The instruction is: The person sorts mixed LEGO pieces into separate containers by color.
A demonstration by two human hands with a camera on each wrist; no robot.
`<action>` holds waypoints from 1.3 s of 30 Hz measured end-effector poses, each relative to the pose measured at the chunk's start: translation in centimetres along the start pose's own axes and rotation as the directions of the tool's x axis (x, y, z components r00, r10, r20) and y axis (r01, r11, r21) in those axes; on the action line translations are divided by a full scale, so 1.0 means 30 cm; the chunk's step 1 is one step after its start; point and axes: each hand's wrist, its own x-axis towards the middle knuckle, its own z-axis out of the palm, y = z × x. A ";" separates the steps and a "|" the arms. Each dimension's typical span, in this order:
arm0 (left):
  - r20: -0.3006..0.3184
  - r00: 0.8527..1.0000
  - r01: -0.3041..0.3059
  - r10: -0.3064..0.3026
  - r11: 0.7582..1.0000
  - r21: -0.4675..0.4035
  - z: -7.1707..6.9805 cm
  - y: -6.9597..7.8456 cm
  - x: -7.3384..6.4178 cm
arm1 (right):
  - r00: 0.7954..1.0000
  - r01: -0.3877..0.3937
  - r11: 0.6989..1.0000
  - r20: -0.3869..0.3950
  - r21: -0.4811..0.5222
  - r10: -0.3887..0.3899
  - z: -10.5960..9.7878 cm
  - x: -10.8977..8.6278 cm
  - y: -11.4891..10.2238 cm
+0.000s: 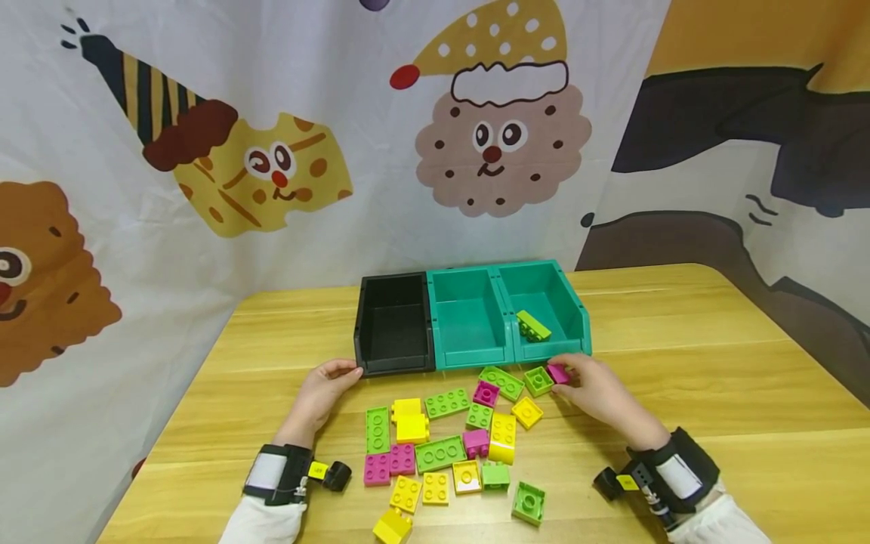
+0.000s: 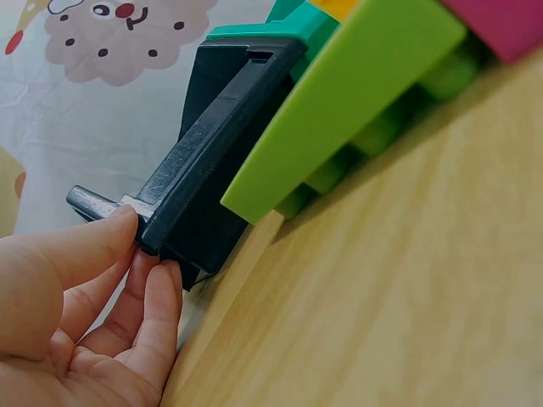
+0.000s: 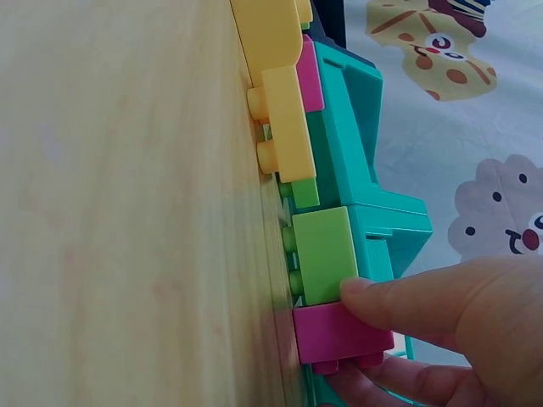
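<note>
My left hand (image 1: 328, 389) pinches the front left corner of the black bin (image 1: 397, 363), thumb on the rim and fingers below it in the left wrist view. Over at the right, my right hand (image 1: 596, 385) holds a magenta brick (image 3: 344, 333) between thumb and fingers, in front of the right teal bin (image 1: 553, 349). A green brick (image 1: 538, 381) sits right beside that magenta brick, and the thumb tip overlaps its edge in the right wrist view. Inside the right teal bin lies a lime green brick (image 1: 533, 326), tilted near the front wall.
The middle teal bin (image 1: 469, 359) stands between the other two. Several green, yellow and magenta bricks lie scattered on the wooden table (image 1: 686, 363) before the bins, among them a long green brick (image 1: 440, 454). A printed cloth (image 1: 381, 211) hangs behind the table.
</note>
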 end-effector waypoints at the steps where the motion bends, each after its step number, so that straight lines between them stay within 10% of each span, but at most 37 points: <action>1: 0.000 1.000 -0.001 0.001 1.000 0.001 0.000 0.000 0.000 | 1.000 0.002 1.000 -0.001 0.002 -0.002 0.000 0.001 0.000; 24: -0.003 1.000 -0.009 0.008 1.000 -0.022 0.001 -0.004 -0.004 | 0.999 0.029 0.996 -0.031 0.082 -0.027 -0.037 0.005 -0.011; 39: -0.025 1.000 -0.015 0.014 0.999 -0.038 0.007 -0.015 0.004 | 0.974 0.183 0.982 -0.143 0.040 -0.175 -0.089 0.104 -0.130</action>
